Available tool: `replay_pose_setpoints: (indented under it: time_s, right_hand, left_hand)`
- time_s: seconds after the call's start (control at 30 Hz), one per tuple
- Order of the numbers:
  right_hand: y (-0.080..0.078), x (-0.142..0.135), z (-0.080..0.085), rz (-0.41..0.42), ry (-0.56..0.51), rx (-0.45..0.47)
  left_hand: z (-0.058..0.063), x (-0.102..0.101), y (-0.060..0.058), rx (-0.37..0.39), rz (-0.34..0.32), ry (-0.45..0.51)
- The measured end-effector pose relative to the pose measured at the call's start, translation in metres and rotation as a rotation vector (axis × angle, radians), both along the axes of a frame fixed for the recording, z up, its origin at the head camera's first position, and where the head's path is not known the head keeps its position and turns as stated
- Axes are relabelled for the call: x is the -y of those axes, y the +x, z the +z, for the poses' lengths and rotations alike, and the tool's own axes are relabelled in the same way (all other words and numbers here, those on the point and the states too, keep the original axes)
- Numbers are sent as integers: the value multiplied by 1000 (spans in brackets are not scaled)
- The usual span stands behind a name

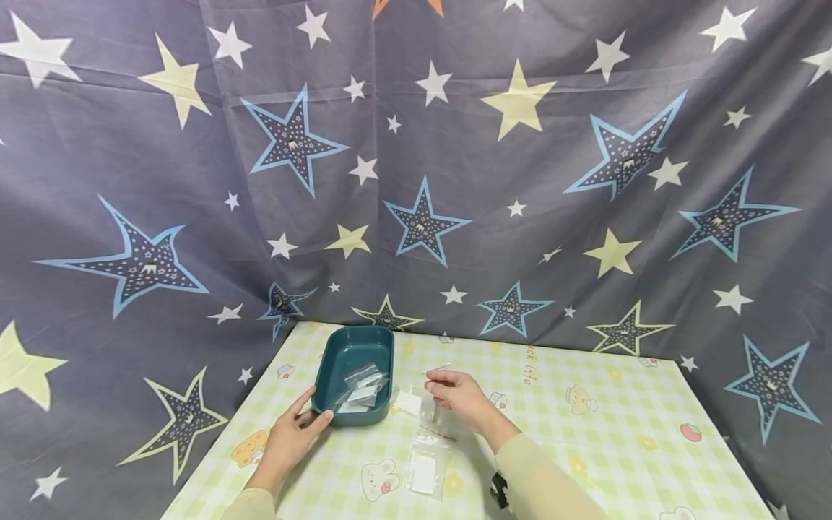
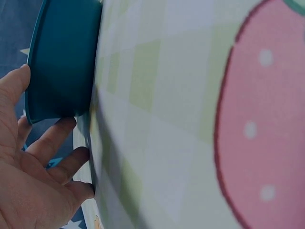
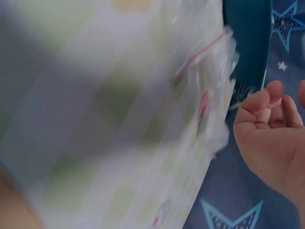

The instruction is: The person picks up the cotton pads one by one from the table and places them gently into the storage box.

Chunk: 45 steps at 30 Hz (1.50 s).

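Observation:
A teal rectangular container stands on the table, with several small clear plastic bags holding white pieces inside it. My left hand grips its near left corner, thumb and fingers on either side; in the left wrist view the fingertips lie against its wall. To the right of the container, my right hand hovers with curled fingers over a clear bag with a white piece. Clear film and a thin red strip show around that hand; I cannot tell whether it pinches any. Nearer lies another clear bag.
A pale green checked cloth with cartoon prints covers the table. Behind it hangs a dark grey curtain with stars. A small black object shows beside the right sleeve.

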State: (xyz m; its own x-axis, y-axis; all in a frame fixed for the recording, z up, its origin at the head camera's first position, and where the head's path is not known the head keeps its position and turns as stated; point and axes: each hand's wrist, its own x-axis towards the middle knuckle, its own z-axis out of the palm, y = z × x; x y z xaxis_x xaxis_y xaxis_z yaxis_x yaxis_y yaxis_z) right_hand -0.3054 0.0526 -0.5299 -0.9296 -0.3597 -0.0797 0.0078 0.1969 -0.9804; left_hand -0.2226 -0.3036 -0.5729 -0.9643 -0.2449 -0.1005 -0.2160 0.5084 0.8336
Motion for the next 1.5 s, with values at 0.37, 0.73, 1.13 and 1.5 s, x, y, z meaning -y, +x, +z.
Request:
replay_pose_setpoints:
  time_s: [0.37, 0.73, 1.13, 1.5]
  right_hand:
    - [7, -52, -9, -48, 83, -48]
    - [30, -56, -22, 262, 407, -339]
    - [51, -44, -30, 286, 612, -430]
    - [58, -35, -30, 249, 782, -569]
  left_hand:
    - [0, -1, 0, 5, 5, -7]
    - [0, 0, -1, 6, 2, -9]
    - [0, -1, 0, 7, 8, -13]
    - [3, -3, 0, 5, 22, 9]
